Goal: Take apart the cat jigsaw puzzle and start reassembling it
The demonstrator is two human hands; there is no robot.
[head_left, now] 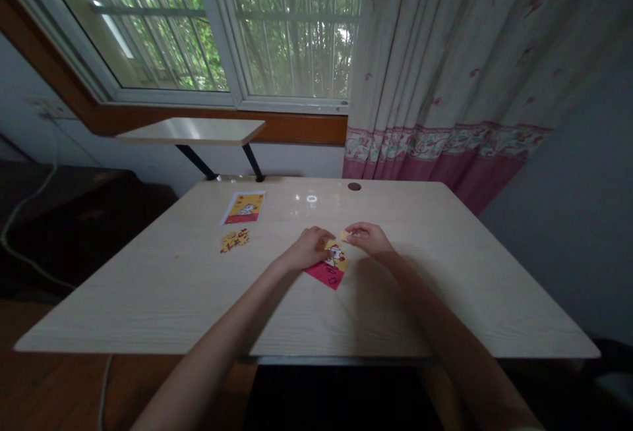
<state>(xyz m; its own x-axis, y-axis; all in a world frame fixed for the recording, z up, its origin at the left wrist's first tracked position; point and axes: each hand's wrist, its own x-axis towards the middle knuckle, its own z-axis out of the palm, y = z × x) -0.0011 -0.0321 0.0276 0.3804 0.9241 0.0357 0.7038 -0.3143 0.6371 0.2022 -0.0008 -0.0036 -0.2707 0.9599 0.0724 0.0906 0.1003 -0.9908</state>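
At a pale desk [182,299], my right hand [370,240] is pinching a small yellow piece [343,236] in nearly closed fingers, just beside the puzzle [332,277] lying before me; my left hand [307,248] is resting on the puzzle's left side, fingers half-curled, any grip being hidden.

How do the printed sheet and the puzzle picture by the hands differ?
The printed sheet lies uncovered; the puzzle picture is partly under the left hand. The printed sheet shows a white margin; the puzzle picture shows none. Both show a white figure on yellow and red.
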